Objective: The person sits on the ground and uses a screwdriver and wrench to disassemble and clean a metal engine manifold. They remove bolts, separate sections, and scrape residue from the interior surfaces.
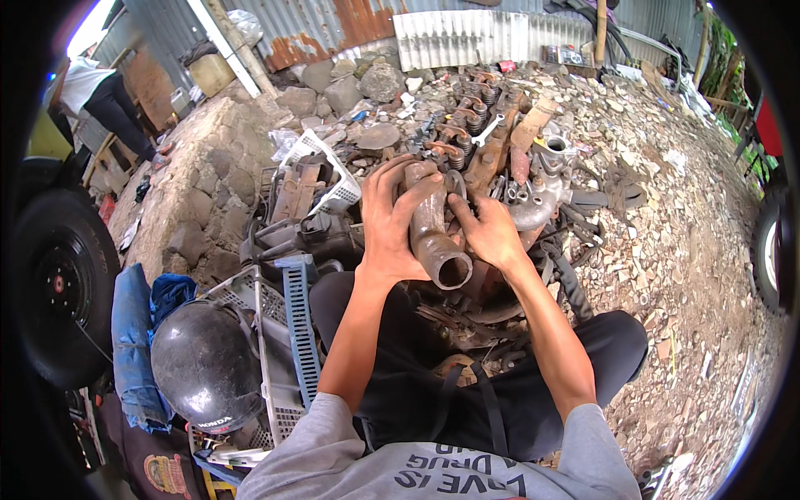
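My left hand (387,229) is wrapped round a curved, rusty grey metal pipe (429,221), its open round end facing toward me. My right hand (490,233) grips at the pipe's right side, thumb by a flange and some fingertips hidden. Just beyond lies a greasy engine part with rows of valve springs (472,112), and a silver wrench (492,129) rests on it. A cast silver housing (533,212) sits to the right of my right hand, among dark hoses (575,283).
A white crate (337,196) with metal parts lies left. A black helmet (204,358) sits by crates (296,333) near my legs. Large tyres (58,283) stand at both sides. Stones (379,83) and rubble line a corrugated wall (342,25). Another person (104,100) stands at far left.
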Available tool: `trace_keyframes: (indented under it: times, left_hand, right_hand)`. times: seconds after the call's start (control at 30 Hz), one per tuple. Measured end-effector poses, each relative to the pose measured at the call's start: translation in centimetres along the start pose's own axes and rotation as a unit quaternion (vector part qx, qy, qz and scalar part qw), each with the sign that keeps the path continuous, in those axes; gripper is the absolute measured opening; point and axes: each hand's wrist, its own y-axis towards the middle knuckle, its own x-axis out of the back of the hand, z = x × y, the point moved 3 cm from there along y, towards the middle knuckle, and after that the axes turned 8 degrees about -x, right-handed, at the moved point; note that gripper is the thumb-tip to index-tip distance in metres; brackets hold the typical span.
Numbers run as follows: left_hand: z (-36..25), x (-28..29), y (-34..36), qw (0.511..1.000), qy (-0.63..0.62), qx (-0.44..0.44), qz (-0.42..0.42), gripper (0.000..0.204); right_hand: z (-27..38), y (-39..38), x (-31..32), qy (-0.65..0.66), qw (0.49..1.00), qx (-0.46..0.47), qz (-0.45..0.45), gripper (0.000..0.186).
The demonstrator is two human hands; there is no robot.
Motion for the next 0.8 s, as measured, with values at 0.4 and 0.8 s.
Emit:
trace_keyframes:
  times: [0.4, 0.8]
  left_hand:
    - [1.1, 0.2, -4.0, 0.988, -0.02, 0.149, -0.047, 0.108]
    - [2.3, 3.1, -7.4, 0.989, 0.036, 0.14, -0.042, 0.07]
  right_hand:
    - [1.3, -0.5, -0.6, -0.07, 0.997, -0.006, -0.04, 0.042]
    - [3.4, -0.7, -3.6, -0.196, 0.98, 0.016, 0.022, 0.044]
